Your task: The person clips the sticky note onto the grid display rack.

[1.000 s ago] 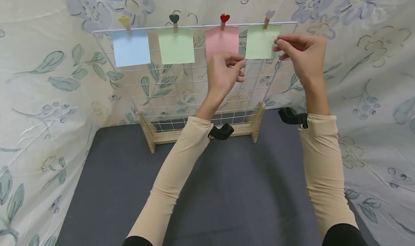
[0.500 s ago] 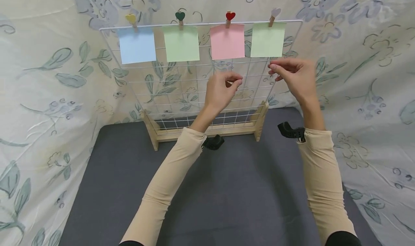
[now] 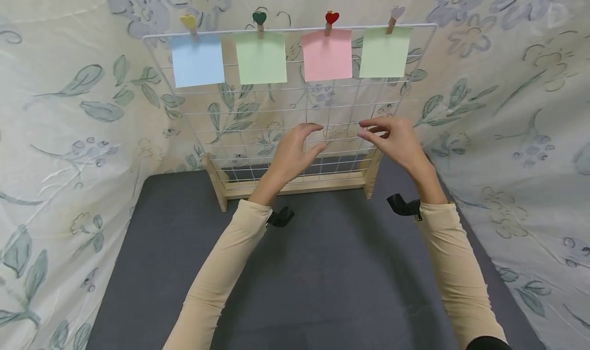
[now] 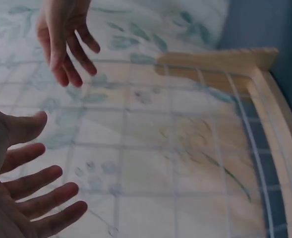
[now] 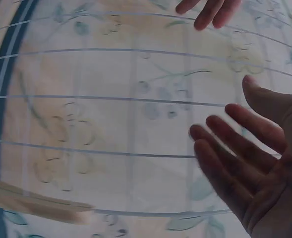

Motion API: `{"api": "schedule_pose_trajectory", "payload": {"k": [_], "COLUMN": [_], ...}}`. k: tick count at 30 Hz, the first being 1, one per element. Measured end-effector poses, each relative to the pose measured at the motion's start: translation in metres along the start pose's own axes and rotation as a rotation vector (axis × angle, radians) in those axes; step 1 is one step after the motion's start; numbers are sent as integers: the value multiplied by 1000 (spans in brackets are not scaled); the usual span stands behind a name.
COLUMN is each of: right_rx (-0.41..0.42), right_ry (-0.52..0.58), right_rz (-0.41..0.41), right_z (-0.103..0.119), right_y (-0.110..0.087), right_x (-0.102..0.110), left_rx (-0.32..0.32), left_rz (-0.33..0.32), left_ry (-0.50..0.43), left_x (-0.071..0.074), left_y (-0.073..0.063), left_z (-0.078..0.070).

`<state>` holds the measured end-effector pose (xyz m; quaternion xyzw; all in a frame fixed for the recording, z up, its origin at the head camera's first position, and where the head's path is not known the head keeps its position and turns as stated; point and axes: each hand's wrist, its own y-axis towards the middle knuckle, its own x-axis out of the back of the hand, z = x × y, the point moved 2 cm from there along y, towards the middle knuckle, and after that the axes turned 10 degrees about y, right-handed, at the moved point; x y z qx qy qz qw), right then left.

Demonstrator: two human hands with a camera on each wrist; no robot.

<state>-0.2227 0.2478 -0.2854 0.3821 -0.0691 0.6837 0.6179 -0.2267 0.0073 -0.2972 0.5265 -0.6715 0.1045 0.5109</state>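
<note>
Both hands hover in front of a white wire grid (image 3: 295,129), holding nothing. My left hand (image 3: 293,150) has its fingers spread and apart from the thumb, as the left wrist view also shows. To the right of it, my right hand (image 3: 392,139) faces it with relaxed fingers. Four-sided paper notes hang along the grid's top wire above the hands: a blue note (image 3: 198,60), a green note (image 3: 261,58), a pink note (image 3: 327,55) and another green note (image 3: 385,53). Heart clothespins pin them: yellow (image 3: 189,23), dark green (image 3: 260,19), red (image 3: 331,19) and pale lilac (image 3: 397,14).
The grid stands in a wooden base (image 3: 295,187) at the back of a dark grey table (image 3: 322,278). Floral cloth (image 3: 64,135) hangs behind and at both sides. Each wrist wears a black strap mount.
Both hands have come down from the pink and right green notes to lower in front of the grid. The right hand has also moved left, and the left hand's fingers have spread.
</note>
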Motion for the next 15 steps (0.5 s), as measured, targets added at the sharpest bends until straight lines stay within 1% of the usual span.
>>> {"api": "schedule_pose_trajectory", "payload": {"k": [2,5,8,12,15], "right_rx": [-14,-45,-68,-102,-122], "right_ry": [-7,-6,-19,-61,-113], "right_rz": [22,69,100,98,99], "right_z": [-8,-15,-20,-26,-32], "right_y": [-4,-10,-17,-29,-41], "right_x": [-5,-14,-23,-34,-41], "left_rx": [-16,-55,-103,-168,-180], "left_rz": [9,-11,-59,-145,-178], "left_ry": [21,67,127,211,261], "left_x": [-4,-10,-16,-26,-36], "left_y": [-6,-15,-28,-50,-68], "left_z": [7,16,25,38,50]}}
